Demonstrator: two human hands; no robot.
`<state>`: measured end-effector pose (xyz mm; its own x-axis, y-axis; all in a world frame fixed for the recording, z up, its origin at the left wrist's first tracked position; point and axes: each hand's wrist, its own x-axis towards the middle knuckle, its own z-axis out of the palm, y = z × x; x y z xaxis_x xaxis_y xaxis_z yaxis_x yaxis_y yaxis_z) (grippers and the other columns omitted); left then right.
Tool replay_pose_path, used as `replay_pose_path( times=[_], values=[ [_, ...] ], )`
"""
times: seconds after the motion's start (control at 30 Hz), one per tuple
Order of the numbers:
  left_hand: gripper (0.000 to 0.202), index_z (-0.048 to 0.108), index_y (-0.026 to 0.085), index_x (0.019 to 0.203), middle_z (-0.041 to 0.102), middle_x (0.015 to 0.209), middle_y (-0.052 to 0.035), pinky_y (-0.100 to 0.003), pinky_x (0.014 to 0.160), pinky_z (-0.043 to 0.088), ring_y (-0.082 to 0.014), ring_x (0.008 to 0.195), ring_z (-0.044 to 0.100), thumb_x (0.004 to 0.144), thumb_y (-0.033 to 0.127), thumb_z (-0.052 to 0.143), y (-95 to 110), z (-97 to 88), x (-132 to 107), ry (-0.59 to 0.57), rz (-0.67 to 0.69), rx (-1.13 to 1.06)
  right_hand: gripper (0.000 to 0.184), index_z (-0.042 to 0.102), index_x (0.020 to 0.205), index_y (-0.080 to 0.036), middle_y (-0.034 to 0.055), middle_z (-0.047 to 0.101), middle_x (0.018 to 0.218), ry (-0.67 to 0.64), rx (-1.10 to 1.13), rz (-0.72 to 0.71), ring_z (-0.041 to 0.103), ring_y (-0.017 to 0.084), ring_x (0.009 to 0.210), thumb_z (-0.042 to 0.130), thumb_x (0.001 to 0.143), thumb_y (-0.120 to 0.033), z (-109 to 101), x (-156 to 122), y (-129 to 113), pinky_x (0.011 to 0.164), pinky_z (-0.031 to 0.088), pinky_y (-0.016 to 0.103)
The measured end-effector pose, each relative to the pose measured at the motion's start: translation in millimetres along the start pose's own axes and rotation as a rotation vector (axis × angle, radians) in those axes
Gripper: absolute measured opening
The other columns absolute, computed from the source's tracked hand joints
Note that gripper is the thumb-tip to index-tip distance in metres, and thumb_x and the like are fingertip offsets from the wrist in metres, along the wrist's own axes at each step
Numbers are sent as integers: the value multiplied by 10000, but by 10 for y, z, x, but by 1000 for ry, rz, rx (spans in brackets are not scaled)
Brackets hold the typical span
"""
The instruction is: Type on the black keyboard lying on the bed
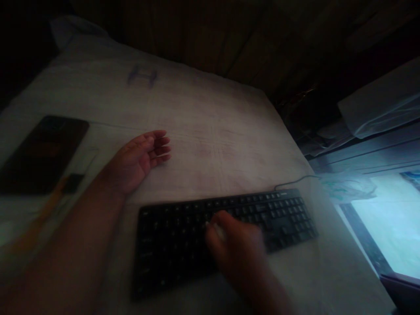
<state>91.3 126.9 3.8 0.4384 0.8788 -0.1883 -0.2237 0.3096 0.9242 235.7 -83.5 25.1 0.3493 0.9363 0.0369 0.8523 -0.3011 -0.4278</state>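
A black keyboard (183, 240) lies slantwise on the pale-covered table (203, 113), its cable leaving the far edge at the right. Over its middle keys is my right hand (236, 240), blurred, with thumb and fingers closed together. A small pale bit shows between the thumb and forefinger, but what it is cannot be made out. My left hand (139, 157) rests on the table beyond the keyboard's left end, palm turned inward. Its fingers are loosely curved and apart, and nothing is in them.
At the left lies a dark flat slab (42, 153) like a phone or tablet. Near my left forearm is a blurred yellow-orange strip (42, 223) with a black block (72, 183) by its end. A crumpled plastic bag (351, 188) sits beyond the table's right edge, beside a bright opening.
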Motion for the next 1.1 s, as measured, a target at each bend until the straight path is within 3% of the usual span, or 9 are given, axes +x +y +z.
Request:
replay_pose_path(
  times=[0.37, 0.73, 0.9, 1.1],
  values=[
    [259, 665, 205, 1032, 682, 1051, -47, -390, 902, 523, -201, 966, 637, 822, 336, 588, -4, -9, 6, -6, 1, -22, 186, 583, 611, -191, -26, 539, 424, -51, -8, -29, 490, 94, 347, 496, 773, -219, -67, -50, 1, 405, 242, 200],
    [230, 670, 200, 1009, 676, 1004, -32, -383, 895, 524, -178, 917, 643, 817, 292, 583, 3, 3, 4, 2, 0, -45, 164, 612, 644, -200, -19, 570, 460, -15, -1, -3, 511, 107, 380, 518, 776, -221, -29, 7, -13, 423, 281, 210],
    [256, 665, 201, 1022, 680, 1031, -47, -402, 904, 520, -207, 963, 633, 811, 321, 583, 6, 4, 0, -1, 1, -22, 180, 638, 657, -213, -33, 571, 466, 56, 146, 80, 500, 104, 387, 528, 790, -262, -164, 30, 127, 417, 313, 211],
    [268, 661, 200, 1028, 681, 1016, -45, -403, 904, 521, -213, 977, 630, 802, 331, 599, 8, -1, 10, 0, -2, -11, 172, 644, 661, -214, -30, 592, 495, 63, 159, 140, 535, 114, 434, 542, 783, -280, -231, -14, 302, 449, 348, 214]
  ],
)
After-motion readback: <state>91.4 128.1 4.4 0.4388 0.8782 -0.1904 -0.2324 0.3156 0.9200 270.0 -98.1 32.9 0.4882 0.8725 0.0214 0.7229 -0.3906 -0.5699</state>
